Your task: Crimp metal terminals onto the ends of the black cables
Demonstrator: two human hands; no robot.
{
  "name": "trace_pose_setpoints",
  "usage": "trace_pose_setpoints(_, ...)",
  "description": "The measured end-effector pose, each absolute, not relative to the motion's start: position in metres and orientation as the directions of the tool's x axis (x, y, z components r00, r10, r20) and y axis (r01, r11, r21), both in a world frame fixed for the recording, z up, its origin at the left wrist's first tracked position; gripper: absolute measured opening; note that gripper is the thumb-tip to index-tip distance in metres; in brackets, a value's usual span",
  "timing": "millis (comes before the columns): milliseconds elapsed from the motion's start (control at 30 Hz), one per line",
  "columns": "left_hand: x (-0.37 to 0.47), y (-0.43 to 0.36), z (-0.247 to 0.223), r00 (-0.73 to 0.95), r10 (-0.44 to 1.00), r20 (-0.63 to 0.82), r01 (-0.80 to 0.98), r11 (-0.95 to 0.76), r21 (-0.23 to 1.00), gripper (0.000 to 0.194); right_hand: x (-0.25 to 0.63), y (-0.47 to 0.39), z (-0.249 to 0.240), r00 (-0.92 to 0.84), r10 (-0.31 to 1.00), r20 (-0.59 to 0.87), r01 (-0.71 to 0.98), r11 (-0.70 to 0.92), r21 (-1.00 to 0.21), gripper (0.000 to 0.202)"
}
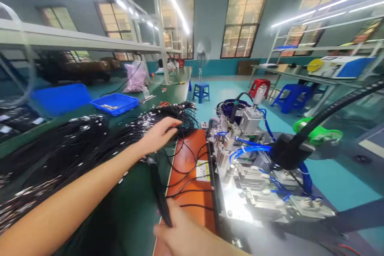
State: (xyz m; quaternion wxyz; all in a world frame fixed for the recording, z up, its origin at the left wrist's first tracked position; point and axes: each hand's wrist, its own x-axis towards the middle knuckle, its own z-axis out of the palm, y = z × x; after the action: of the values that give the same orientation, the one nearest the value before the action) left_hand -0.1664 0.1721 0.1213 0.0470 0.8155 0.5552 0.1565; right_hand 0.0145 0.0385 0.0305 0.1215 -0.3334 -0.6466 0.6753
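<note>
My left hand (160, 133) reaches over the far end of a large pile of black cables (141, 126) with small shiny ends. Its thumb and fingers are apart, and I see nothing gripped between them. Lower down, my right hand (183, 226) is closed around a bundle of black cables (159, 190), which slants up and left over the table edge. Motion blurs this hand a little. Several loose black cables cross the orange-brown board (190, 148) between the table and the machine. A yellow-and-white label (203, 171) is on that board.
Right of the board stands a metal machine (249, 168) with blue air tubes and a thick black hose (339, 106). A blue tray (115, 104) and a pink bag (135, 78) lie farther back on the green table (132, 208). Beyond are a blue stool (201, 91) and a fan (204, 53).
</note>
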Motion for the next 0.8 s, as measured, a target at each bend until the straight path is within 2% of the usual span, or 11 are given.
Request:
trace_pose_setpoints(133,-0.235,0.117,0.131,-0.026,0.998,0.061,0.987,0.016,0.163,0.029,0.009,0.041,0.044,-0.753,0.549,-0.361,0.186,-0.349,-0.918,0.022)
trace_pose_setpoints(267,-0.266,0.048,0.085,-0.327,0.936,-0.130,0.940,0.336,0.055,0.030,0.019,0.041,0.076,-0.816,0.478,-0.323,0.066,-0.480,-0.875,0.024)
trace_pose_setpoints(367,-0.264,0.010,0.052,-0.468,0.859,-0.207,0.877,0.481,0.015,0.031,0.031,0.037,0.094,-0.847,0.459,-0.268,-0.007,-0.513,-0.858,0.031)
trace_pose_setpoints(500,-0.261,-0.018,0.047,-0.522,0.815,-0.250,0.840,0.542,0.015,0.030,0.053,0.033,0.103,-0.886,0.390,-0.252,-0.052,-0.623,-0.780,0.026)
trace_pose_setpoints(600,-0.263,-0.033,0.072,-0.501,0.830,-0.245,0.849,0.526,0.043,0.029,0.079,0.037,0.104,-0.941,0.259,-0.218,-0.047,-0.737,-0.674,0.024)
trace_pose_setpoints(700,-0.268,-0.046,0.110,-0.464,0.862,-0.202,0.869,0.487,0.081,0.030,0.109,0.043,0.105,-0.976,0.113,-0.185,0.020,-0.803,-0.596,0.032)
trace_pose_setpoints(800,-0.274,-0.056,0.141,-0.393,0.913,-0.108,0.910,0.403,0.098,0.038,0.135,0.042,0.100,-0.972,0.130,-0.195,0.011,-0.805,-0.593,0.019)
